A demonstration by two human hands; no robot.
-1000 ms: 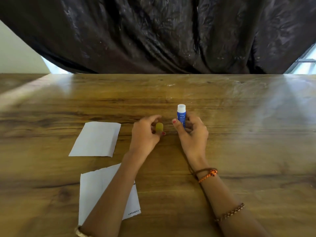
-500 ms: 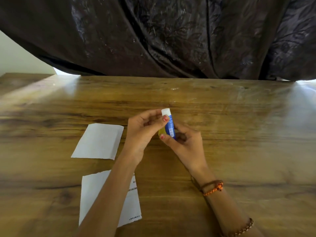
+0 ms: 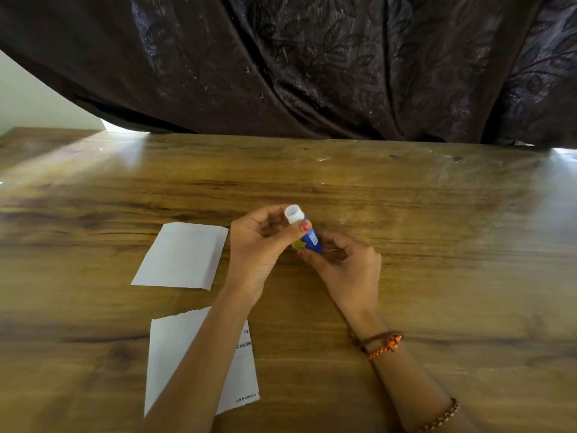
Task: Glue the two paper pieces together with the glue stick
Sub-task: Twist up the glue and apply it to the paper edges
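Blue glue stick (image 3: 309,237) pinched uncapped in both hands (image 3: 259,245), (image 3: 343,264); 2 papers (image 3: 182,256), (image 3: 175,345) unpinned near worktop's (image 3: 437,276) left edge could skid when you smear.

Left hand (image 3: 259,248): we curl our fingers, thumb pinched forward.
Right hand (image 3: 349,270): we close it, meeting the left.
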